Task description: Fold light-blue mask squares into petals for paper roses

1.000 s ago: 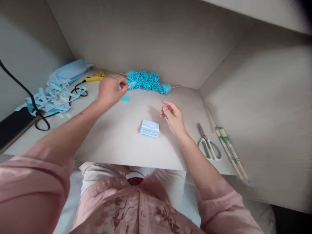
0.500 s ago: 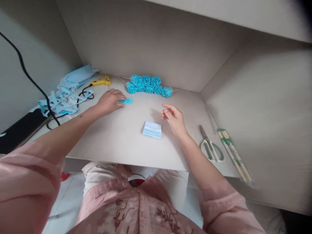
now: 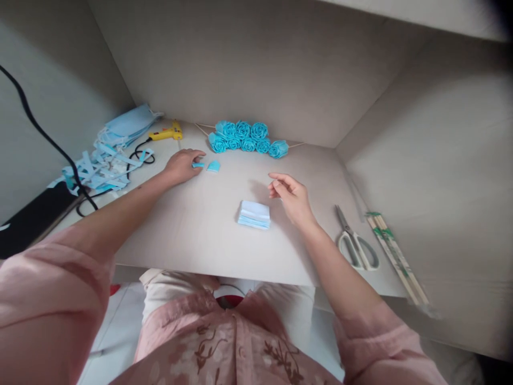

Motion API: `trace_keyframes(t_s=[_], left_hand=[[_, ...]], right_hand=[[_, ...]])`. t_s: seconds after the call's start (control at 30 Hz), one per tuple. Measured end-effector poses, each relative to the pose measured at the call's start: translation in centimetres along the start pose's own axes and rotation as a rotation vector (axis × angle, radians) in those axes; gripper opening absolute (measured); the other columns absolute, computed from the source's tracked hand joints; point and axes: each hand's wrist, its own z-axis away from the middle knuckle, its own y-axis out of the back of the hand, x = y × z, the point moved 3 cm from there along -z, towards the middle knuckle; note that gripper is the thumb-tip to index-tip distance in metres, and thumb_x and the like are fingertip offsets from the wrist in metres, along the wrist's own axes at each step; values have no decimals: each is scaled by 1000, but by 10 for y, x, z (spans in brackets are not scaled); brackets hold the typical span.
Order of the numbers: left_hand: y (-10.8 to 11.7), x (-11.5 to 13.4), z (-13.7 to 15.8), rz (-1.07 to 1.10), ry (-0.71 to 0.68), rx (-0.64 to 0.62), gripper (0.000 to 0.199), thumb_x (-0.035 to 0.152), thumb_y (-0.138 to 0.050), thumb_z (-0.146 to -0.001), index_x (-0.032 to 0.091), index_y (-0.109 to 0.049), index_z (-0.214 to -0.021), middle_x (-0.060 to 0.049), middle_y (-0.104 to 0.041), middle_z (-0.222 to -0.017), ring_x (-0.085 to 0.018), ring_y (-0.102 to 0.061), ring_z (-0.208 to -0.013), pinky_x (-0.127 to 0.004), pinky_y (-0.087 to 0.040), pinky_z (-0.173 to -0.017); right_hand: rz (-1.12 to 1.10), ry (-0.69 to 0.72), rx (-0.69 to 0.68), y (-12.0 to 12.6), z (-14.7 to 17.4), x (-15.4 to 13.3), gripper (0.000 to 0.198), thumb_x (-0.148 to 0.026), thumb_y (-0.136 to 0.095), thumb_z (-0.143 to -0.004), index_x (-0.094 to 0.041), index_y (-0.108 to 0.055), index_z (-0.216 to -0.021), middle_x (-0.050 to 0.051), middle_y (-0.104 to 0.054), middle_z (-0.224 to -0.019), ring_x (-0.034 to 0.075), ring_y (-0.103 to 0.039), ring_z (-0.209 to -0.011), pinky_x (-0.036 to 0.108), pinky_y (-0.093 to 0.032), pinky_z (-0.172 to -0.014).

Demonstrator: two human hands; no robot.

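Note:
My left hand (image 3: 183,164) is low over the back left of the table, its thumb and fingers closed around a small blue fabric piece (image 3: 197,165). Just right of those fingertips, apart from them, lies another cut blue piece (image 3: 214,166) with a rounded edge. My right hand (image 3: 292,197) hovers to the right of a stack of folded pale blue-and-white fabric (image 3: 254,215), not touching it. Its fingers are curled in, and a tiny white bit shows under the palm; what it is cannot be made out.
Blue fabric roses (image 3: 248,138) on sticks lie along the back wall. A yellow glue gun (image 3: 166,132), face masks (image 3: 130,124) and a heap of cut strips (image 3: 100,170) fill the left. Scissors (image 3: 356,243) and packaged wooden sticks (image 3: 396,256) are at right. A black cable (image 3: 38,125) crosses the left.
My left hand has drawn slightly left, and one blue piece now lies apart from its fingers. My right hand keeps nearly the same pose. The whole view has shifted a little.

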Motion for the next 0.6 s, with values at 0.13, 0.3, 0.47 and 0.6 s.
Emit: trace_keyframes(t_s=[0.13,0.3,0.47,0.6], left_hand=[[-1,0,-10,46,74,72,52,40,-55,-81,18,-59,-127,-10,-67,-109,-24,-59,-94,-34,-44,-86],[-2,23,-9,-15,-111,57,52,48,-47,-88,18,-61,-128,-14,-60,-128,-31,-50,-118,-43,-36,-101],[-18,42,4,-16,-263,-63,45,41,-43,-90,19,-64,-123,-12,-56,-137,-30,-46,-127,-46,-32,-107],[-13,33,0,53,-221,-16,42,43,-46,-88,20,-67,-116,-10,-60,-133,-28,-49,-125,-44,-33,-107]], right_hand=[[18,-1,0,0,0,1,31,-42,-63,-81,-20,-68,-103,0,-67,-78,10,-59,-63,29,-52,-67],[9,-8,0,2,-1,2,31,-40,-63,-81,-19,-68,-103,0,-67,-78,10,-58,-64,28,-52,-67],[18,-16,2,1,0,2,28,-38,-64,-81,-19,-69,-101,0,-67,-77,10,-59,-63,28,-52,-67],[33,-27,1,2,0,2,29,-39,-64,-82,-20,-69,-102,0,-68,-78,10,-59,-63,29,-52,-67]])
